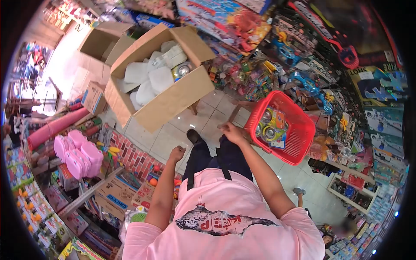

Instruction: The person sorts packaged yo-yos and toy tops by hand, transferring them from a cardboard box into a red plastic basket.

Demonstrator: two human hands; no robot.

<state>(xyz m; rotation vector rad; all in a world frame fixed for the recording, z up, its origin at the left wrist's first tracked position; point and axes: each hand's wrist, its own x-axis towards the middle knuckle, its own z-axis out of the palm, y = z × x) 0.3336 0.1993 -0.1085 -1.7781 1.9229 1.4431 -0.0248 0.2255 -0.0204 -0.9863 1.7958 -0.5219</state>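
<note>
My left hand (177, 154) hangs loosely curled in front of my legs, with nothing visible in it. My right hand (232, 132) is beside the left edge of the red plastic basket (303, 130); its fingers are bent together and no object shows in them. The basket holds several round silvery items in colourful packaging (268, 130). Ahead of my hands stands an open cardboard box (167, 104) with white rounded packs (160, 79) and a round metallic-looking item (182, 69) inside.
Another open box (97, 43) stands behind. Pink cases (78, 158) and a pink roll (56, 128) are at the left. Packaged toys (310, 86) line the right. A wooden stool (236, 113) is by the basket. Part of another person (328, 239) shows at the lower right.
</note>
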